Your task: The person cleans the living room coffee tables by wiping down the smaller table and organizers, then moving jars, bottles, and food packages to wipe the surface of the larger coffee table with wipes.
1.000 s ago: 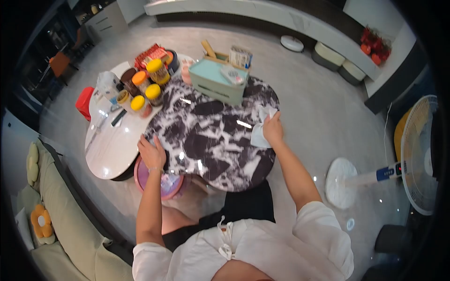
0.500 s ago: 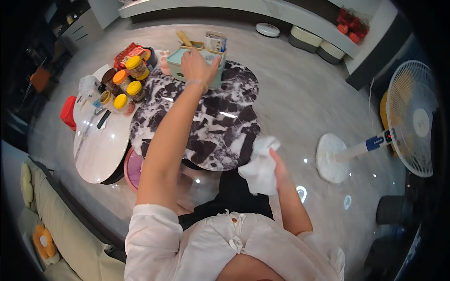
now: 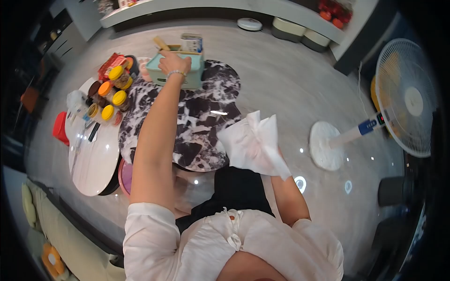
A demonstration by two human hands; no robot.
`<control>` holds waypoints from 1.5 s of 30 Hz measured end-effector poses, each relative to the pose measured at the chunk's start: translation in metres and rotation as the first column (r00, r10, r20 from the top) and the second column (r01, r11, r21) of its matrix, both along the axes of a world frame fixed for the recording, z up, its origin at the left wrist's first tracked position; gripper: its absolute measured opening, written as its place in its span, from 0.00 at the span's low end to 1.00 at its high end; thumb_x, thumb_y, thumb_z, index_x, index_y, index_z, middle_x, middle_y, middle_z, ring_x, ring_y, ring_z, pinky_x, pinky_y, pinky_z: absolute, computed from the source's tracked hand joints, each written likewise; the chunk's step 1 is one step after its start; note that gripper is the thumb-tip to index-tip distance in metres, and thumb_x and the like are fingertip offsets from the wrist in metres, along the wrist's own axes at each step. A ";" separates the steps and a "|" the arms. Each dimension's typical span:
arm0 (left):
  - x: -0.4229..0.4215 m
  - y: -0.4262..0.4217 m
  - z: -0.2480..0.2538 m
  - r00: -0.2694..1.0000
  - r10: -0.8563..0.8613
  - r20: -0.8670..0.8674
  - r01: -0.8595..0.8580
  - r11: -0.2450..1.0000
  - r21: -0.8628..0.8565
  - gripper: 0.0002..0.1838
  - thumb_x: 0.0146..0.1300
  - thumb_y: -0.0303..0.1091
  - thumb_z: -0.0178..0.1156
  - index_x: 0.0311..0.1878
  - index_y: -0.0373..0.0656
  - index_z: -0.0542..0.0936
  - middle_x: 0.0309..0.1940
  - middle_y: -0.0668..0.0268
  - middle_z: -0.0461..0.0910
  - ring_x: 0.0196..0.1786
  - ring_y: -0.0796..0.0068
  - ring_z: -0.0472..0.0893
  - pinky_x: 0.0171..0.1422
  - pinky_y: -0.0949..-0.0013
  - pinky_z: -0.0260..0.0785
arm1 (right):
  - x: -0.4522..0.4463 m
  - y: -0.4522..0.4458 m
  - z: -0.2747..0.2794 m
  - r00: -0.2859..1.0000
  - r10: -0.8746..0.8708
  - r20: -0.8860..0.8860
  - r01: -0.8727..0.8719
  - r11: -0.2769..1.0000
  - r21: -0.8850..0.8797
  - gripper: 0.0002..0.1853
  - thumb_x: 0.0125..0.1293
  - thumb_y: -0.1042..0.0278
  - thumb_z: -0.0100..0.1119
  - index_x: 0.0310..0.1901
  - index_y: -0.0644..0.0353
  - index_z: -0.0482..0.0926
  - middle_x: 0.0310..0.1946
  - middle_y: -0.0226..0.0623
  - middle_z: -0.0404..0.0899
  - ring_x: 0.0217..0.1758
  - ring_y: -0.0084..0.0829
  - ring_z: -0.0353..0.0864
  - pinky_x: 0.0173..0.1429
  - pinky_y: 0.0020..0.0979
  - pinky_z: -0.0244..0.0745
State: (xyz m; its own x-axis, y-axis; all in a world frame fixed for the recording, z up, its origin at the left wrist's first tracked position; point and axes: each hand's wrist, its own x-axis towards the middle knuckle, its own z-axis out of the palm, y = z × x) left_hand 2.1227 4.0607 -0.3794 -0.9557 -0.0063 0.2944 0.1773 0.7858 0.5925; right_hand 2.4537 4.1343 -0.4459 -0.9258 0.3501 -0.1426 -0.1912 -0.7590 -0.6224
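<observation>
A pale green tissue box (image 3: pixel 194 79) stands at the far end of the dark marbled table. My left hand (image 3: pixel 174 63) reaches out over its lid, palm down and fingers apart, touching the top. Some of the fingertips are hard to make out. Off the table's near right edge, my right hand (image 3: pixel 280 169) is closed on a white tissue (image 3: pixel 248 140). The tissue is spread out and creased, and covers most of that hand's fingers.
Jars with yellow and orange lids (image 3: pixel 120 98) crowd the back of the white side table (image 3: pixel 91 173). A standing fan (image 3: pixel 412 100) is on the right. A grey-green sofa (image 3: pixel 77 234) lies at lower left.
The tissue in my right hand has opened from a bunched shape into a wider sheet and shifted left. My left hand stays at the tissue box. The whole view has shifted slightly.
</observation>
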 end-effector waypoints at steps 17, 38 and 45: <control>0.051 -0.205 -0.122 0.988 0.036 -0.147 -0.020 0.994 0.108 0.31 0.40 0.30 0.65 0.51 0.34 0.66 0.48 0.50 0.69 0.52 0.51 0.70 0.59 0.58 0.60 | -0.164 -0.055 -0.058 0.899 0.439 0.005 0.077 -0.168 0.983 0.17 0.54 0.81 0.51 0.46 0.60 0.78 0.51 0.40 0.76 0.57 0.42 0.71 0.63 0.39 0.62; 0.006 -0.032 -0.109 0.895 -0.447 0.006 -0.058 -0.104 0.993 0.26 0.64 0.38 0.60 0.50 0.34 0.55 0.32 0.51 0.76 0.23 0.65 0.81 0.25 0.71 0.76 | -0.312 0.022 0.056 0.980 -0.155 -0.124 0.005 -0.606 0.795 0.07 0.53 0.72 0.57 0.35 0.59 0.81 0.33 0.45 0.78 0.38 0.48 0.77 0.43 0.44 0.72; 0.003 -0.034 -0.117 0.872 -0.488 -0.017 -0.018 -0.067 0.998 0.20 0.64 0.42 0.60 0.43 0.40 0.63 0.25 0.61 0.78 0.22 0.73 0.79 0.26 0.75 0.70 | -0.372 -0.034 0.053 0.972 0.131 -0.197 0.237 -0.563 0.792 0.07 0.52 0.71 0.59 0.32 0.63 0.82 0.29 0.49 0.77 0.37 0.50 0.78 0.48 0.44 0.72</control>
State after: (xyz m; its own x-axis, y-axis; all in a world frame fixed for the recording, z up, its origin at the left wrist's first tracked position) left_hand 2.1253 4.0263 -0.4965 -0.9774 0.2110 -0.0101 -0.1490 -0.6546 0.7411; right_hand 2.0813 4.1007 -0.3930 -0.8157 -0.2024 0.5419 -0.3608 0.9102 -0.2031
